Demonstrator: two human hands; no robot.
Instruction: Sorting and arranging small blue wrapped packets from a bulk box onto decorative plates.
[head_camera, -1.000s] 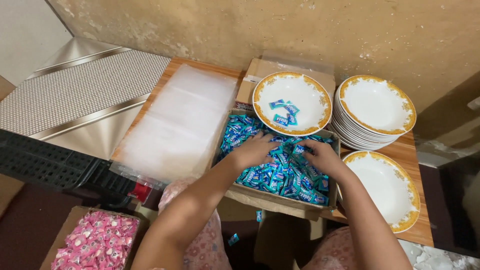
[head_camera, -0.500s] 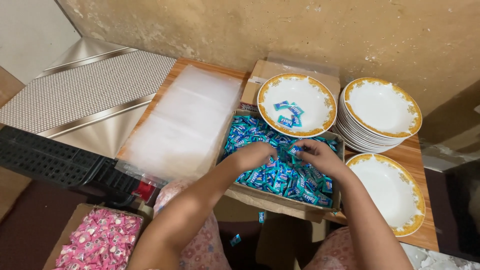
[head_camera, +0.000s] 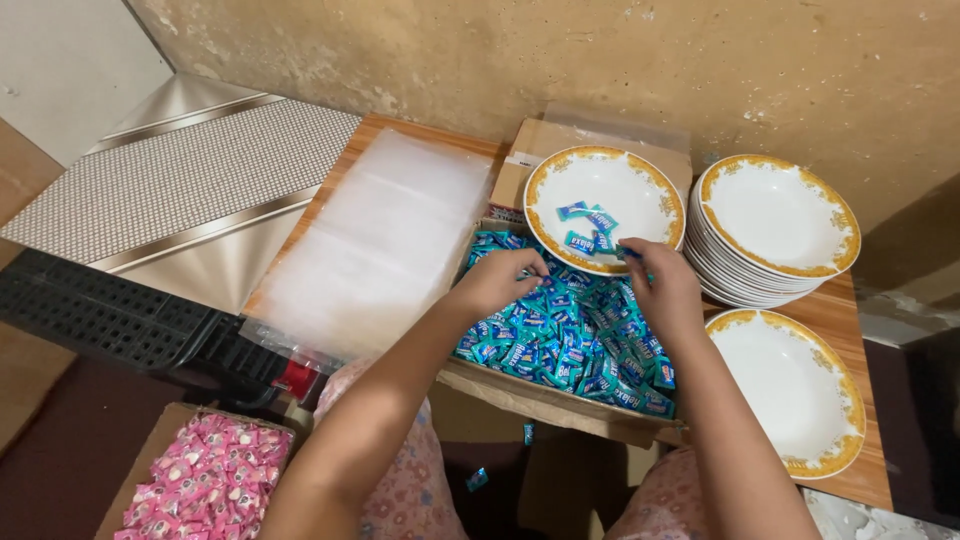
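Blue-wrapped candies (head_camera: 570, 335) filled the open cardboard box (head_camera: 545, 392) in front of me on the wooden table (head_camera: 850, 300), and both my hands were down among them. My left hand (head_camera: 497, 283) lay over the near left part of the heap, its fingers (head_camera: 530, 265) curled in narrowly on the wrappers; whether any candy was actually pinched under them I could not tell. My right hand (head_camera: 665, 290) reached over the far edge of the box, right at the near rim of the white plate with the gold border (head_camera: 640, 180). Its fingers (head_camera: 632, 250) were drawn together around a small blue candy, just at that rim. A few more blue candies (head_camera: 588, 222) already lay on the plate, close beyond my right fingertips and apart from the heap in the box.

To the right of that plate stood a stack of matching plates (head_camera: 775, 225), and nearer to me another single plate (head_camera: 790, 390) sat beside my right forearm. Left of the box lay a pile of clear plastic sheets (head_camera: 380, 240). Lower down, near my left elbow, a second carton held pink-wrapped candies (head_camera: 210, 480). A couple of blue candies had dropped below the table edge (head_camera: 478, 478).
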